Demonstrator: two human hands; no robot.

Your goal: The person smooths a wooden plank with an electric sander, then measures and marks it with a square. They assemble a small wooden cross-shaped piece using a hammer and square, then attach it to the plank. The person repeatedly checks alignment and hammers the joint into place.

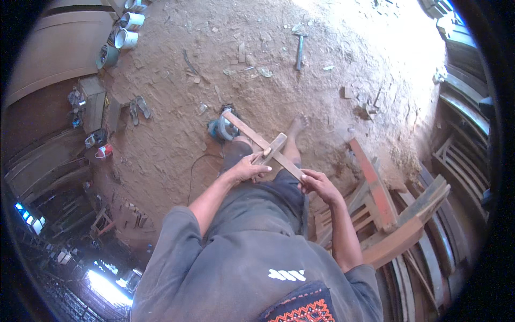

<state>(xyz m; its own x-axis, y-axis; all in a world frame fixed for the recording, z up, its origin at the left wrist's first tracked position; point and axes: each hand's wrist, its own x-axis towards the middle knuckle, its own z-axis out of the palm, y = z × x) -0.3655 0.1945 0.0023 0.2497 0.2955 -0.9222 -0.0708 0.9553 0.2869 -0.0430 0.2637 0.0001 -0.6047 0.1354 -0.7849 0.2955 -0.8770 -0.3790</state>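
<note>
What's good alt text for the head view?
A person's bare left hand and right hand hold two crossed, flat brown wooden strips. Just beyond sits a teal power tool with a round metal guard; farther off, a blue-grey hammer lies on the brown, debris-strewn floor, with brown wooden planks piled at right.

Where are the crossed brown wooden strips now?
In the head view, the crossed brown wooden strips are near the centre, held by the left hand and right hand, the longer strip's far end overlapping the teal power tool.

One wooden cross [276,145], one hammer [300,52], one power saw [222,127], two sandals [143,107].
</note>
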